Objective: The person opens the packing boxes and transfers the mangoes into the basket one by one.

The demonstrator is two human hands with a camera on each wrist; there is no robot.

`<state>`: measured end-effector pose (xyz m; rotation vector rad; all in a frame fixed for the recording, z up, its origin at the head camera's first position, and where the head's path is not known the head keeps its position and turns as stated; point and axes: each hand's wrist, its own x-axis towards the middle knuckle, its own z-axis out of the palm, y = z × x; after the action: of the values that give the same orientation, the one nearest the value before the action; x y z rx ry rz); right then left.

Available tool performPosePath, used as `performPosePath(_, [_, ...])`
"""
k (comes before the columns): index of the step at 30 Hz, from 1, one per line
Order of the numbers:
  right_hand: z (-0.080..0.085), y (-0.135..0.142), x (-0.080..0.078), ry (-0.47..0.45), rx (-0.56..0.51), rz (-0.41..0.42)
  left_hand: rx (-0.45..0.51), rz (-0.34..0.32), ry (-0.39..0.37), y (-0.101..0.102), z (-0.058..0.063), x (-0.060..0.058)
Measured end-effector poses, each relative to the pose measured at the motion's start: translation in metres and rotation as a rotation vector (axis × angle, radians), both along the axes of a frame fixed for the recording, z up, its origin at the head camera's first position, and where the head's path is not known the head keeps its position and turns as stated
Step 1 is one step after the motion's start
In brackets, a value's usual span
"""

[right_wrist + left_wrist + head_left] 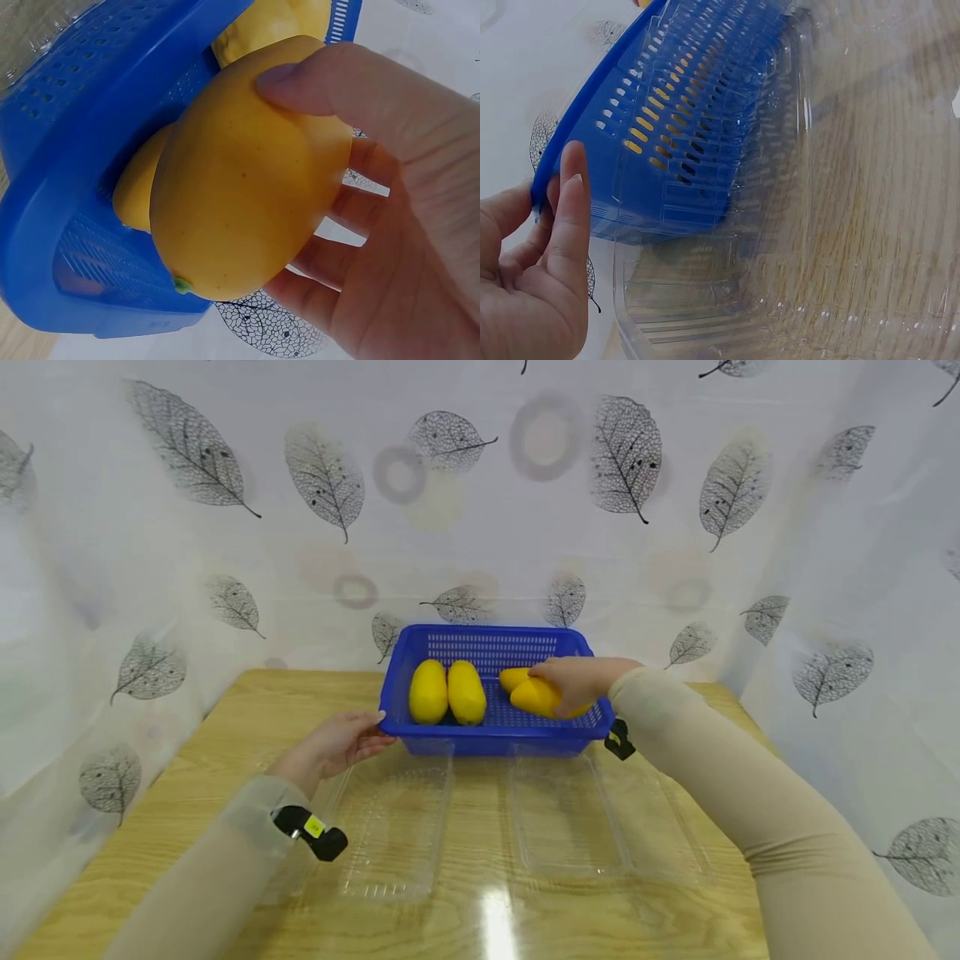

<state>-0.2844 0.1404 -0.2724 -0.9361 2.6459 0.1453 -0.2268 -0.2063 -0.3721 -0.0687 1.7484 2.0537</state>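
Observation:
A blue perforated plastic basket [502, 733] stands at the back of the table with several yellow mangoes in it. At its left front corner, my left hand [341, 745] pinches the rim between thumb and fingers; the left wrist view shows this grip on the basket [607, 180]. Inside the right half, my right hand [583, 681] grips a mango [240, 172], thumb on one side and fingers round the other. Another mango [513, 677] lies partly hidden behind it. Two more mangoes, a left one [428, 692] and its neighbour [467, 693], lie side by side in the left half.
In front of the basket, a clear plastic container [393, 827] sits at left and another clear container [566, 818] at right, with a transparent flap beside it. All rest on the wooden table [480, 935]. A leaf-printed white curtain [480, 543] surrounds the back and sides.

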Motion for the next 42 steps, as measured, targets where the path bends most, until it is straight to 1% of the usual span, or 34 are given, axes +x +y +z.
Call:
performPosePath(6, [-0.002,0.000,-0.003,-0.019,0.000,-0.029,-0.005,-0.006,0.005,0.001,0.002,0.001])
performPosePath(10, [-0.004,-0.002,-0.006,-0.037,0.001,-0.035,-0.005,0.006,0.000,0.002,0.003,0.001])
performPosePath(18, [-0.011,-0.003,-0.019,-0.042,0.021,-0.045,-0.020,0.007,0.002,0.003,0.002,0.000])
performPosePath(20, [-0.012,-0.004,-0.022,-0.046,0.031,-0.051,-0.025,0.020,-0.007,0.003,0.001,0.000])
performPosePath(27, [-0.010,-0.007,-0.027,-0.080,0.027,-0.061,-0.042,0.024,-0.003,0.001,0.000,0.000])
performPosePath(36, [-0.015,-0.007,-0.032,-0.117,0.036,-0.111,-0.045,0.018,-0.003,0.005,-0.003,-0.001])
performPosePath(40, [-0.019,-0.008,-0.036,-0.128,0.034,-0.116,-0.048,0.043,-0.010,0.004,-0.002,0.000])
performPosePath(42, [-0.020,-0.009,-0.038,-0.140,0.043,-0.132,-0.048,0.036,-0.004,0.004,-0.001,0.000])
